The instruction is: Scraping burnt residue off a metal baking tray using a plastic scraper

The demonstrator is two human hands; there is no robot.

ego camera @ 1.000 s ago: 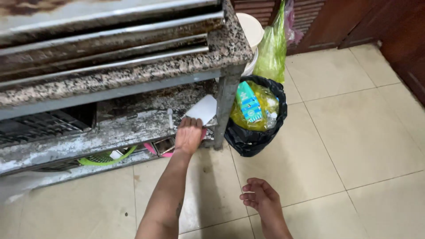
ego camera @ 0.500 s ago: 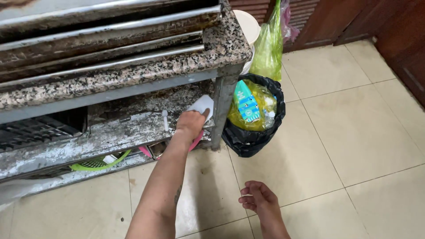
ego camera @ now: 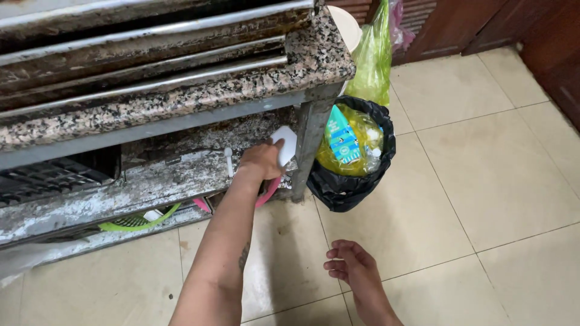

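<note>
Head view. Our left hand (ego camera: 261,160) reaches under the granite surface (ego camera: 181,90) to the stained lower shelf (ego camera: 151,181), its fingers closed around a white, flat-sided container (ego camera: 285,145) that sits at the right end of the shelf, just beside the metal leg (ego camera: 308,142). Our right hand (ego camera: 350,265) hangs free above the tiled floor (ego camera: 483,181), fingers loosely curled and holding nothing.

To handle the container well, we judge that the grip should wrap its sides rather than pinch one corner, since the shelf looks grimy and possibly slick. The leg stands close on the right, so any movement of the container is best drawn straight toward us, not swung sideways. A small white piece (ego camera: 228,160) stands on the shelf just left of the wrist, and a pink hoop (ego camera: 269,192) and a green hoop (ego camera: 142,220) lie below the shelf edge; we keep the forearm raised to avoid brushing them. The black-lined bin (ego camera: 350,187), filled with a yellow bag (ego camera: 347,142), stands on the floor just right of the leg, with a green bag (ego camera: 374,60) hanging behind it. The free right hand could support the container's underside once it is off the shelf.
</note>
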